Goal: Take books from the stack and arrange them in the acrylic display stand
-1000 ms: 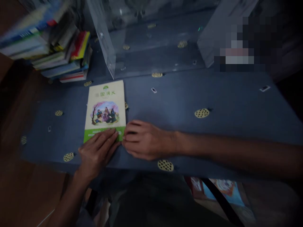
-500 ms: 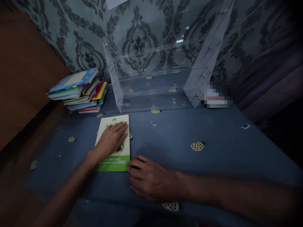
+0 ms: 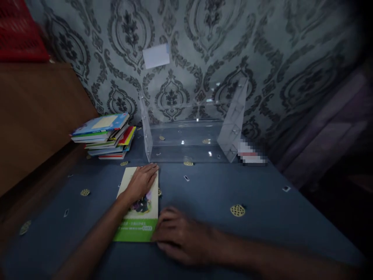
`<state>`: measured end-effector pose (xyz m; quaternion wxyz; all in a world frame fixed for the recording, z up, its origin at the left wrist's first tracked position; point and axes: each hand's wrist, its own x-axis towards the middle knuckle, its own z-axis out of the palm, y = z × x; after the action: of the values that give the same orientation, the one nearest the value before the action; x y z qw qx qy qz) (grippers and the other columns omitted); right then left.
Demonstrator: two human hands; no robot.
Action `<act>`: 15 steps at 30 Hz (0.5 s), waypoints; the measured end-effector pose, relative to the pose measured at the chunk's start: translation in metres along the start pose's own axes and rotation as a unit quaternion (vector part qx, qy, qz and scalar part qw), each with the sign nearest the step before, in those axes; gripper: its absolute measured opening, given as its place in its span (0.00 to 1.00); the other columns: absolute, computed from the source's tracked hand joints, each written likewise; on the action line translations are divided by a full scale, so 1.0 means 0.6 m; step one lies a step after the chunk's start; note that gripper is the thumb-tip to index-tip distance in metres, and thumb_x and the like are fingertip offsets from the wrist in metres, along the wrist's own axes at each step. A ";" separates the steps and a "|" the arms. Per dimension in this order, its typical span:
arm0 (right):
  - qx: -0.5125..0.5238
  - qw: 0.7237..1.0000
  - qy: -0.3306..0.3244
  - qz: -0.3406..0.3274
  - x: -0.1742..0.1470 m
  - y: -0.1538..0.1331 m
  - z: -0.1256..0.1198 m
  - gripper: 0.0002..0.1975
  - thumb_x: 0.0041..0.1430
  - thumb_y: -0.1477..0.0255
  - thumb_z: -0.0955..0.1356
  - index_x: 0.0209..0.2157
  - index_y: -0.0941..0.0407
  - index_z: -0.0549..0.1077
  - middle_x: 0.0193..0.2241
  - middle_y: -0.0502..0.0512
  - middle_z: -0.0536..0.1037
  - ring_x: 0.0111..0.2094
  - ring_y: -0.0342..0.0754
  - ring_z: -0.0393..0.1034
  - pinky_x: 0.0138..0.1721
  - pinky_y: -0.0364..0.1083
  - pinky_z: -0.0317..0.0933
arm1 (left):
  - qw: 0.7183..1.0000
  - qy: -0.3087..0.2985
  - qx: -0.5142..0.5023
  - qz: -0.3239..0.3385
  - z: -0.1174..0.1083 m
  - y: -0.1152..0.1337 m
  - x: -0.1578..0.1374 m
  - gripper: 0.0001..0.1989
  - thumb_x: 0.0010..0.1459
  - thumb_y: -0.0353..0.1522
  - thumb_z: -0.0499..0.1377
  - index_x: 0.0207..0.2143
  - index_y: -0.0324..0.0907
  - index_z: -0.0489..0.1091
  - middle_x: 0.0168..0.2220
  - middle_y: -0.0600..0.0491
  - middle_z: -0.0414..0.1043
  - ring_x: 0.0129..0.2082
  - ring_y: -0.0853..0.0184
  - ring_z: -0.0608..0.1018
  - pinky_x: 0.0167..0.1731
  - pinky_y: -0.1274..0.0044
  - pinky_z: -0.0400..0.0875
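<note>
1. At the middle of our attention lies a book (image 3: 144,212), flat on the desk (image 3: 210,186), its cover up and left of the picture's centre. We see a pale cover with an illustration and a green band along the near end.
2. On its upper part rests the left hand (image 3: 141,181), palm down, its grip open with the fingers stretched towards the far right corner. It hides most of the title and part of the illustration, and the forearm crosses the cover's left side.
3. At the near right corner we find the right hand (image 3: 177,233), slightly blurred, with curled fingers. We cannot tell whether its grip has closed on that corner or merely lies against it.
4. Around these, the desk is dark blue, printed with yellow pineapples.
5. Beyond the book stands a transparent rack (image 3: 230,136), and to its left we see an uneven stack of books (image 3: 107,134).
6. Just right of the rack, a pale item (image 3: 251,153) is pixelated past recognition.
7. Behind everything we see a patterned wall (image 3: 198,23).
</note>
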<state>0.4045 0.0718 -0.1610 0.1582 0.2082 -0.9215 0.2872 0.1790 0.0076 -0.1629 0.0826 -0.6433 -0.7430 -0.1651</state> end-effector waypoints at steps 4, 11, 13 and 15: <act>0.063 0.992 0.065 0.094 0.015 0.029 -0.003 0.13 0.69 0.72 0.63 0.49 0.56 0.76 0.42 0.58 0.81 0.49 0.49 0.71 0.53 0.51 0.65 | 0.997 0.060 -0.041 0.007 0.010 -0.010 -0.007 0.18 0.68 0.28 0.50 0.55 0.40 0.73 0.59 0.42 0.74 0.58 0.59 0.77 0.56 0.61 0.74; -0.041 0.983 0.094 0.155 0.088 0.123 -0.008 0.12 0.65 0.76 0.66 0.48 0.58 0.77 0.49 0.61 0.81 0.58 0.53 0.70 0.61 0.55 0.62 | 0.985 0.115 -0.130 -0.009 0.023 -0.026 -0.011 0.19 0.67 0.26 0.48 0.54 0.41 0.72 0.54 0.43 0.77 0.54 0.62 0.79 0.54 0.66 0.76; -0.069 0.976 0.087 0.189 0.103 0.144 -0.008 0.17 0.65 0.74 0.66 0.55 0.61 0.74 0.58 0.66 0.76 0.64 0.56 0.65 0.64 0.58 0.59 | 0.980 0.125 -0.157 -0.009 0.027 -0.034 -0.012 0.18 0.68 0.27 0.48 0.53 0.40 0.72 0.52 0.43 0.77 0.53 0.62 0.79 0.54 0.66 0.76; -0.092 0.965 0.072 0.235 0.111 0.155 -0.008 0.24 0.66 0.69 0.67 0.61 0.62 0.69 0.63 0.69 0.69 0.67 0.58 0.60 0.66 0.59 0.56 | 0.976 0.127 -0.174 -0.007 0.029 -0.043 -0.012 0.17 0.66 0.27 0.49 0.53 0.41 0.72 0.51 0.44 0.77 0.52 0.62 0.79 0.54 0.66 0.76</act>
<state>0.3035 0.1248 -0.1731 0.1702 -0.0511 -0.9533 0.2443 0.1566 0.0041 -0.1851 0.0622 -0.6165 -0.6906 -0.3730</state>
